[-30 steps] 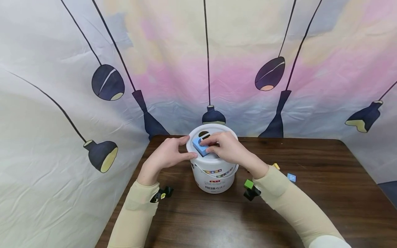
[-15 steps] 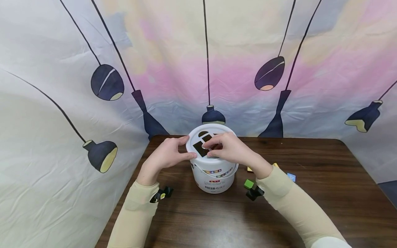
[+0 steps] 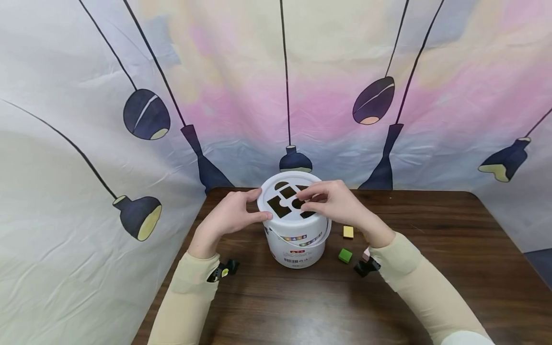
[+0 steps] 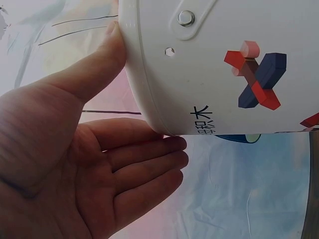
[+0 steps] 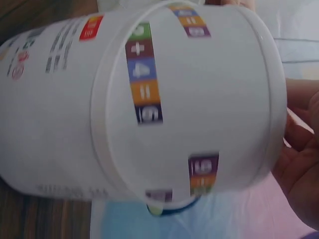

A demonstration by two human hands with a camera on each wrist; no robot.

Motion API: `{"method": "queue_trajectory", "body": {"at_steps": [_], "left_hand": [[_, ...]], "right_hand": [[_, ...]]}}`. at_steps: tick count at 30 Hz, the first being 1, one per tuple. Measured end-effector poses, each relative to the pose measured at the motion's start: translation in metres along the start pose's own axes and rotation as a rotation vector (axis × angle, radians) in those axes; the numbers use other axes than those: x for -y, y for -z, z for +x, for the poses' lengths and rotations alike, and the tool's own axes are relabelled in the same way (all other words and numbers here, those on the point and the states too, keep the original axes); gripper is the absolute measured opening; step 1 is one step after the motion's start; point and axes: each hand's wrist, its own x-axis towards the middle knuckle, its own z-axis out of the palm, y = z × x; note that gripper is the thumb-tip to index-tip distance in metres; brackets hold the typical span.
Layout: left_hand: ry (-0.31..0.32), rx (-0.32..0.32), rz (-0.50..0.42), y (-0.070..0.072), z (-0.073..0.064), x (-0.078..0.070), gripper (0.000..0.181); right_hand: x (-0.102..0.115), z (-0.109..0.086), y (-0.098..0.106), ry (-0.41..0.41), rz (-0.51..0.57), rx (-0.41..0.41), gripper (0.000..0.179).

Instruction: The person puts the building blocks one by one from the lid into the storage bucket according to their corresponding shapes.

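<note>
On the desk, the bucket is touched, seemingly for steadiness, by the spread left hand, the empty, half-open right hand being held above its lid.

A pale cloth backdrop, washed pink and blue and printed with dark hanging lamps, fills the upper frame; below, a brown wood-grain worktop catches glare near bottom centre.
</note>
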Motion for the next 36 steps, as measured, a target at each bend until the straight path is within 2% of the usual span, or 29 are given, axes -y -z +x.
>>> {"method": "queue_trajectory", "body": {"at_steps": [7,13,23,32,36], "left_hand": [[-0.004,-0.011,0.005,-0.001,0.000,0.000,0.087],[0.005,-0.015,0.011,0.000,-0.001,-0.001,0.088],[0.009,-0.007,0.006,0.001,0.000,-0.002,0.088],[0.006,-0.002,0.007,0.000,0.001,-0.002,0.088],[0.009,-0.005,0.010,0.000,0.001,-0.002,0.088]], "right_hand": [[-0.024,-0.028,0.033,-0.089,0.079,-0.104,0.027],[-0.047,-0.058,0.062,-0.224,0.090,-0.091,0.033],[-0.095,-0.104,0.085,-0.364,-0.112,-0.022,0.035],[-0.131,-0.134,0.090,-0.395,-0.301,0.087,0.036],[-0.145,-0.141,0.089,-0.400,-0.344,0.131,0.037]]}}
